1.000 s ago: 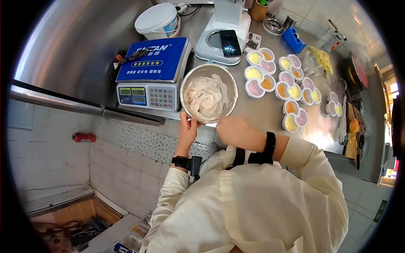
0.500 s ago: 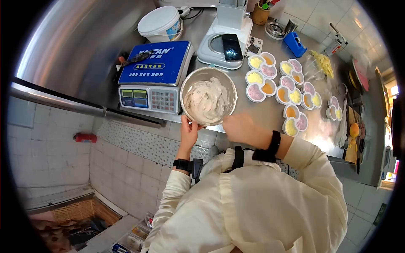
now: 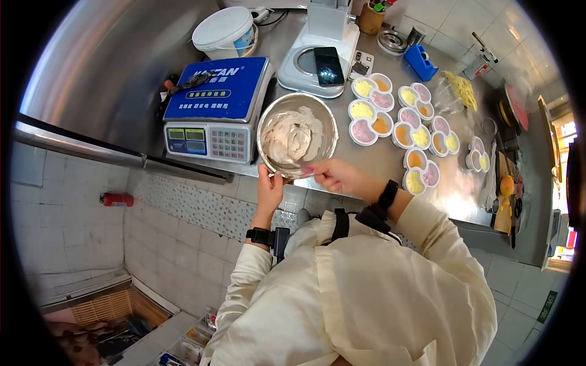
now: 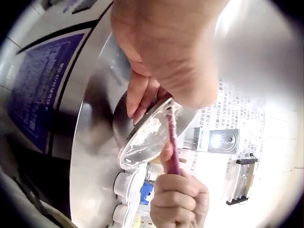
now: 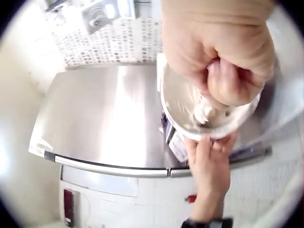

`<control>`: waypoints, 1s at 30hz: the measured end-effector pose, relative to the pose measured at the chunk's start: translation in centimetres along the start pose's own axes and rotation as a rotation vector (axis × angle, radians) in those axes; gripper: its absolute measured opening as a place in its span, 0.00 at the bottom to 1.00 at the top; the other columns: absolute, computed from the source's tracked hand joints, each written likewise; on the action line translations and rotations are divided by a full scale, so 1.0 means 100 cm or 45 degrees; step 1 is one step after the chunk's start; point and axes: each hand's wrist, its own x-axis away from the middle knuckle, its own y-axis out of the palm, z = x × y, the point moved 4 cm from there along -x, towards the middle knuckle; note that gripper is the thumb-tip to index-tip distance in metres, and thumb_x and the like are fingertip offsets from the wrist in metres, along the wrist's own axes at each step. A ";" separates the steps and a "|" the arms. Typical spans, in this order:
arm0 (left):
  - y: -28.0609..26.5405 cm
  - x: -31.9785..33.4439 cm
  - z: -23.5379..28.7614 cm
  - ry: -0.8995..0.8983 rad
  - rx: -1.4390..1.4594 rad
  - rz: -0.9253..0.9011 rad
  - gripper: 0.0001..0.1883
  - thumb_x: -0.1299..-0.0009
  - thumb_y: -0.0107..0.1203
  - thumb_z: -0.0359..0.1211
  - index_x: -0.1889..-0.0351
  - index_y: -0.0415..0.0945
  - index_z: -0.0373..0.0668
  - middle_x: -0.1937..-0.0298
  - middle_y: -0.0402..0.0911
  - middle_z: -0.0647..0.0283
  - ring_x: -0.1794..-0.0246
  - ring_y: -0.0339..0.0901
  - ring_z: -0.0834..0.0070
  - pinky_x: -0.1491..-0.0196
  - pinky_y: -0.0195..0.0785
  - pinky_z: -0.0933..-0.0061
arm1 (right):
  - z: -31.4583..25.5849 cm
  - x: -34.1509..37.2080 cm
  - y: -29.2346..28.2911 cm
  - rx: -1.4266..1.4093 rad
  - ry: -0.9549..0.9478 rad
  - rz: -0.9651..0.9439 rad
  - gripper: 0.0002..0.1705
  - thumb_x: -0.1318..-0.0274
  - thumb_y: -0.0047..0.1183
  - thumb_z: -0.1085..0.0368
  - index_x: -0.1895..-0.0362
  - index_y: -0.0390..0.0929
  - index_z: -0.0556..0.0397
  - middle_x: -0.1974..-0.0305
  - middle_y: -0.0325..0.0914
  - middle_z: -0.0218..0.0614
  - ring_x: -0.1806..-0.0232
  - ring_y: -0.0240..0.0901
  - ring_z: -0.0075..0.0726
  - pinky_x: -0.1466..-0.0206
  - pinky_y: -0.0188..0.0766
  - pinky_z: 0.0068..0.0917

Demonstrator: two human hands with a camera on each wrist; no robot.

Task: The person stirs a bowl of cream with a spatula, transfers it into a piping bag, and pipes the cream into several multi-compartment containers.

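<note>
A steel mixing bowl (image 3: 334, 131) with thick, pale beige cream (image 3: 294, 137) stands at the counter's front edge, tilted toward the person. My left hand (image 3: 270, 190) grips its near rim, thumb at the edge and fingers against the outside wall. In my right hand (image 3: 343, 177) is a slim tool with a pinkish-purple handle (image 4: 174, 147), held in a fist just over the near right rim. Cream smears the tool's far end, which reaches inside the bowl; the tip's shape is hidden. White three-lobed cups (image 3: 364, 131) with yellow, orange and pink fillings stand right of the bowl.
A blue-topped digital scale (image 3: 213, 91) sits left of the bowl. Behind are a white lidded bucket (image 3: 223, 30) and a white machine (image 3: 320, 36) with a black phone (image 3: 329, 66) on its base. A blue tape dispenser (image 3: 421, 61) stands farther right.
The right hand has worked the tool along the near side of the bowl, and the cream's surface has shifted. The left hand keeps its grip on the rim.
</note>
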 end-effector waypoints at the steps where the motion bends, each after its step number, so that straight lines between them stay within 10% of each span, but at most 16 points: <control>1: 0.001 -0.001 0.003 -0.039 0.095 0.012 0.07 0.34 0.38 0.23 0.60 0.54 0.35 0.61 0.64 0.60 0.62 0.72 0.75 0.59 0.74 0.73 | -0.004 -0.005 0.001 -0.244 0.078 -0.072 0.20 0.50 0.41 0.64 0.51 0.72 0.54 0.77 0.74 0.47 0.78 0.74 0.40 0.75 0.66 0.32; 2: -0.001 -0.001 0.002 -0.037 0.091 0.023 0.07 0.34 0.38 0.23 0.60 0.54 0.35 0.61 0.64 0.60 0.62 0.72 0.75 0.59 0.74 0.73 | -0.023 -0.002 -0.011 0.424 -0.371 0.382 0.15 0.53 0.42 0.67 0.61 0.75 0.56 0.75 0.75 0.49 0.76 0.75 0.40 0.75 0.68 0.35; 5: -0.005 -0.001 0.001 -0.049 0.086 0.033 0.06 0.34 0.38 0.23 0.61 0.53 0.35 0.61 0.64 0.60 0.61 0.73 0.74 0.59 0.74 0.73 | -0.030 0.021 -0.004 1.293 -0.443 0.610 0.11 0.58 0.43 0.71 0.67 0.74 0.58 0.75 0.75 0.48 0.74 0.75 0.45 0.72 0.70 0.38; 6: -0.002 -0.002 0.006 -0.061 0.064 0.029 0.07 0.34 0.38 0.23 0.61 0.53 0.36 0.60 0.63 0.59 0.61 0.73 0.74 0.59 0.74 0.73 | -0.052 0.043 0.012 1.459 -0.296 0.287 0.14 0.62 0.43 0.72 0.66 0.74 0.59 0.76 0.75 0.47 0.73 0.74 0.48 0.70 0.71 0.40; 11: -0.002 -0.003 -0.003 -0.026 0.038 -0.027 0.07 0.33 0.38 0.25 0.59 0.53 0.38 0.58 0.62 0.61 0.59 0.69 0.75 0.58 0.74 0.71 | -0.062 0.026 0.013 1.362 -0.461 0.550 0.13 0.62 0.47 0.70 0.67 0.75 0.59 0.77 0.74 0.47 0.71 0.75 0.47 0.70 0.72 0.39; 14: -0.002 -0.008 0.006 -0.056 0.038 -0.011 0.06 0.33 0.37 0.25 0.60 0.53 0.38 0.59 0.62 0.62 0.59 0.69 0.76 0.59 0.74 0.71 | -0.057 0.037 0.032 1.634 -0.195 0.149 0.19 0.62 0.47 0.70 0.59 0.73 0.58 0.76 0.75 0.46 0.73 0.75 0.47 0.72 0.71 0.39; 17: -0.005 -0.001 0.000 -0.065 -0.010 -0.011 0.06 0.33 0.37 0.24 0.60 0.53 0.38 0.59 0.61 0.62 0.60 0.68 0.76 0.59 0.74 0.71 | -0.059 0.028 0.026 1.337 -0.431 0.438 0.14 0.63 0.47 0.70 0.65 0.76 0.57 0.73 0.75 0.47 0.70 0.75 0.46 0.71 0.72 0.39; 23: -0.011 -0.005 -0.003 -0.039 0.143 0.124 0.09 0.34 0.38 0.22 0.57 0.54 0.36 0.61 0.64 0.61 0.62 0.72 0.75 0.60 0.75 0.73 | -0.059 0.039 0.031 1.644 -0.389 0.170 0.17 0.62 0.45 0.70 0.61 0.72 0.56 0.77 0.74 0.44 0.74 0.75 0.45 0.73 0.71 0.40; 26: -0.011 -0.005 -0.005 -0.049 0.119 0.031 0.08 0.34 0.38 0.23 0.57 0.54 0.38 0.58 0.62 0.63 0.58 0.69 0.75 0.59 0.74 0.71 | -0.051 0.015 -0.010 1.531 -0.538 0.777 0.11 0.59 0.45 0.69 0.66 0.70 0.55 0.77 0.74 0.43 0.75 0.75 0.45 0.74 0.71 0.39; 30: -0.013 -0.006 0.007 -0.040 0.078 -0.046 0.08 0.34 0.38 0.23 0.57 0.55 0.38 0.58 0.62 0.63 0.59 0.69 0.76 0.59 0.74 0.70 | -0.033 0.023 0.000 1.668 -0.401 0.211 0.12 0.57 0.45 0.69 0.63 0.69 0.53 0.76 0.73 0.41 0.77 0.74 0.43 0.76 0.70 0.37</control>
